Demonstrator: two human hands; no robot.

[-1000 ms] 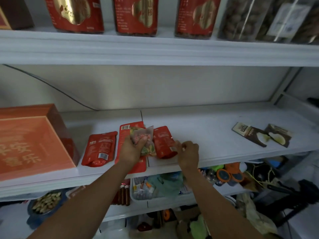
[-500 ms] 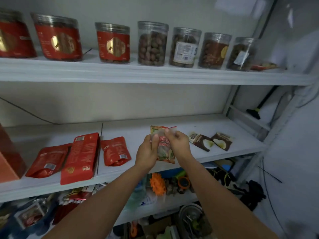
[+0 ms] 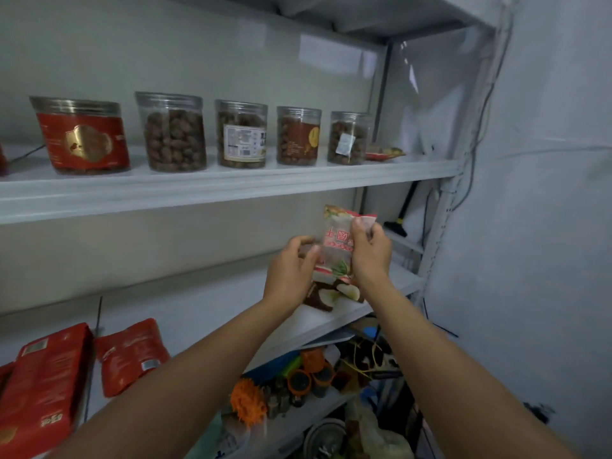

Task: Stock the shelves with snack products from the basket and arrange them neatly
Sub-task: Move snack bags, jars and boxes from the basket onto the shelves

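Snack bag (image 3: 336,238) gripped upright by left hand (image 3: 291,276) at side and right hand (image 3: 369,256) at top corner, over shelf (image 3: 205,303); placing step, next probably needs laying flat beside packets (image 3: 326,298).

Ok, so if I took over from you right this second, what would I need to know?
Left hand: holds the left edge of the clear snack packet.
Right hand: pinches its top right corner.
The packet is upright in the air in front of the middle shelf, not set down.
Done: red pouches lie flat at the left of that shelf, brown packets lie near its right end, and jars line the upper shelf.
Left: set this packet down neatly on a shelf. The basket is not in view, so I cannot tell what remains in it.
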